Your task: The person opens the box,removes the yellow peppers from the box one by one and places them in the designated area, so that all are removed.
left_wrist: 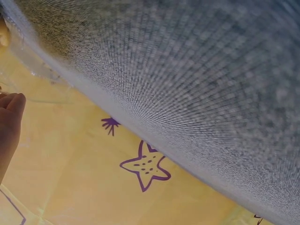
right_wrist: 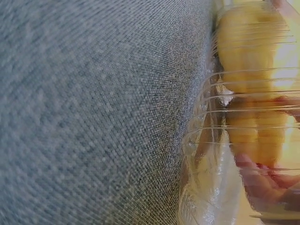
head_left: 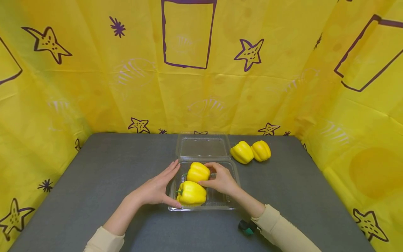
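A clear plastic clamshell container point(head_left: 217, 209) lies open on the table, its lid point(head_left: 203, 147) folded back toward the wall. Two yellow bell peppers are inside it. My right hand point(head_left: 223, 179) holds the farther bell pepper point(head_left: 198, 171) between thumb and fingers. Nearer me lies the other bell pepper point(head_left: 192, 193), its green stem pointing left. Along the container's left side rests my left hand point(head_left: 155, 189), fingers straight and thumb at the front left corner. Through the ribbed plastic wall, the right wrist view shows the held pepper point(right_wrist: 255, 136) and my fingers.
Two more yellow bell peppers point(head_left: 241, 152) point(head_left: 261, 151) sit side by side to the right of the lid. A dark wrist strap piece point(head_left: 246, 227) hangs by my right sleeve. Yellow patterned cloth point(head_left: 201, 94) walls the grey table point(head_left: 126, 157) at the back and sides.
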A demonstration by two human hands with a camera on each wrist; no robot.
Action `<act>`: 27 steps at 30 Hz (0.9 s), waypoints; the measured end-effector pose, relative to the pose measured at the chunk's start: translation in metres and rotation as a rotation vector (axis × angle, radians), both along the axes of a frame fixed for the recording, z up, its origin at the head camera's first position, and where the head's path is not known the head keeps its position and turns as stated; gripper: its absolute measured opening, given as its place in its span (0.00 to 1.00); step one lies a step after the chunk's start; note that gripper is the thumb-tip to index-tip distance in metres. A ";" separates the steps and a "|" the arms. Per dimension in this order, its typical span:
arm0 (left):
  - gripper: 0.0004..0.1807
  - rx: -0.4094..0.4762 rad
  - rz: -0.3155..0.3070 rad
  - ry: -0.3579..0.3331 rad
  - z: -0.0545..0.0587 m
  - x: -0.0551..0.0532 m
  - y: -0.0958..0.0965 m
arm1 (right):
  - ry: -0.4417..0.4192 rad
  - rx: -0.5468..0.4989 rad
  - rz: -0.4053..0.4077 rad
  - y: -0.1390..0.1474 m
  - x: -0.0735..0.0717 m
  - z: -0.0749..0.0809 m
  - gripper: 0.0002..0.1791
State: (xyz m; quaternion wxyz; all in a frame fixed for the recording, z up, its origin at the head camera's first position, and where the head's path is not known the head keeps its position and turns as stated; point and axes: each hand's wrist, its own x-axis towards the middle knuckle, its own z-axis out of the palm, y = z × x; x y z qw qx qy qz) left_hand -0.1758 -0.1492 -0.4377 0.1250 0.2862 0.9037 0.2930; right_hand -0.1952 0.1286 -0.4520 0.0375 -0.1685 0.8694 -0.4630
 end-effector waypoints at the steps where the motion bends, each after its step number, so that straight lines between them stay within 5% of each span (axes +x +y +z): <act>1: 0.73 0.000 -0.002 0.003 0.000 0.000 0.000 | 0.003 -0.003 -0.002 0.000 0.000 0.000 0.35; 27: 0.72 -0.004 -0.017 0.000 0.001 -0.001 0.000 | 0.029 -0.055 -0.080 0.006 0.004 0.006 0.35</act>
